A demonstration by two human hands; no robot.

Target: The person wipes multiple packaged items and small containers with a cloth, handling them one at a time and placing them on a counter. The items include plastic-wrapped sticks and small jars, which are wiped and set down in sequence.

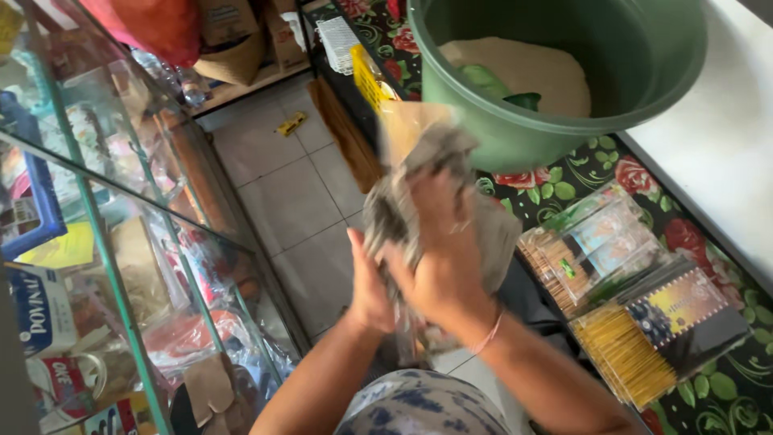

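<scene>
1. Right hand (439,258) grip closed around a crumpled grey plastic bag (419,201); left hand (369,286) clasps it from below, held above the floor beside the bench (564,185).
2. Green bucket (564,80) just behind.
3. Clear packets of yellow sticks (636,322) lie right, on the floral cloth.

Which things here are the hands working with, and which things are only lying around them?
In hand:
- left hand and right hand both grip a grey crumpled paper wrapping

Lying about:
- green bucket with pale grain
- packs of incense sticks on the floral tablecloth
- glass display case
</scene>
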